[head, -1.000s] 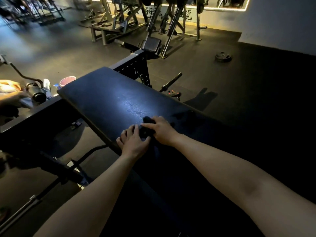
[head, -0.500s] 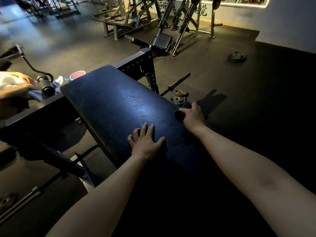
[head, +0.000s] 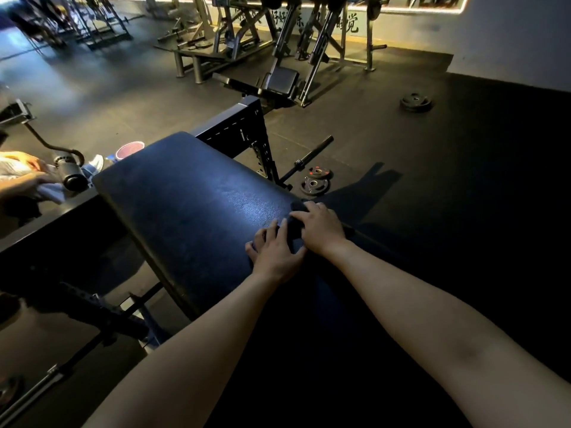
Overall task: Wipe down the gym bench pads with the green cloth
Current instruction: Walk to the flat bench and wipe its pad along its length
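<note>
On the bench pad [head: 191, 193], your right grip [head: 321, 230] curls round the cloth [head: 292, 222], likely for pressure; left grip [head: 275, 253] spread flat, steadying.

Dim, deep shadows, wide-angle edge distortion

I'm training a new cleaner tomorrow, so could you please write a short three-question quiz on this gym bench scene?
1. Fill in: the left hand rests on the bench ____.
2. True or false: the cloth lies on the floor.
3. Which hand lies on top of the cloth? A) left hand B) right hand C) neither

Key
1. pad
2. False; it lies on the pad.
3. B
</note>
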### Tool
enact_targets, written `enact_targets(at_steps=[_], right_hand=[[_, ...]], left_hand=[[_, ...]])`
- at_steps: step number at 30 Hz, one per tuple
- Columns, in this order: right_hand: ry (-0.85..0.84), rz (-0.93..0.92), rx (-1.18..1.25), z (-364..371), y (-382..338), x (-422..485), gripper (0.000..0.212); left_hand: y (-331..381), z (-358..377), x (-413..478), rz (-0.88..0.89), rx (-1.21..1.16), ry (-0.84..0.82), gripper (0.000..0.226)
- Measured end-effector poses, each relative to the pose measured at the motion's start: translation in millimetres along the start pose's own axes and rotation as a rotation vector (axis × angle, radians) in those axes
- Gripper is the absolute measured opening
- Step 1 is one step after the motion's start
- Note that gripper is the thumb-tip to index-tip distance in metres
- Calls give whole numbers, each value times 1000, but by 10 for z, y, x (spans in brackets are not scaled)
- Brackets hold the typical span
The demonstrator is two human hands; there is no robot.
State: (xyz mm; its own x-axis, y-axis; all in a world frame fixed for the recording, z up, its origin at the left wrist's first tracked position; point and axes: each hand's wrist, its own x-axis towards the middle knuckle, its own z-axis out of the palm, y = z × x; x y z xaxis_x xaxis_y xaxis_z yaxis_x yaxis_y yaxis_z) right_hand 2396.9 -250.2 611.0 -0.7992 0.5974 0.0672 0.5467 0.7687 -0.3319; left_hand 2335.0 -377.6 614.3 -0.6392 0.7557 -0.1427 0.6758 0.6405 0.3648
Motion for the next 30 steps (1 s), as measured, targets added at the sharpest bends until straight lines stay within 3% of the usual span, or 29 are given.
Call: enact_targets(at_steps=[10,14,20,24,30], right_hand=[[109,461,130,-55,342,-148,39],[183,342,201,-2,105,-31,44],[-11,-66,406,53,-228,65,31],[44,-2,298,-19,-50,-100,34],[242,274,92,-62,269,-673,42]], left_hand=[[52,128,32,28,32,-24,76],[51,153,48,7,21,-2,87],[8,124,70,20,-14,-6,92],[0,115,22,44,-6,5,90],[-25,24,-6,87,24,-68,78]])
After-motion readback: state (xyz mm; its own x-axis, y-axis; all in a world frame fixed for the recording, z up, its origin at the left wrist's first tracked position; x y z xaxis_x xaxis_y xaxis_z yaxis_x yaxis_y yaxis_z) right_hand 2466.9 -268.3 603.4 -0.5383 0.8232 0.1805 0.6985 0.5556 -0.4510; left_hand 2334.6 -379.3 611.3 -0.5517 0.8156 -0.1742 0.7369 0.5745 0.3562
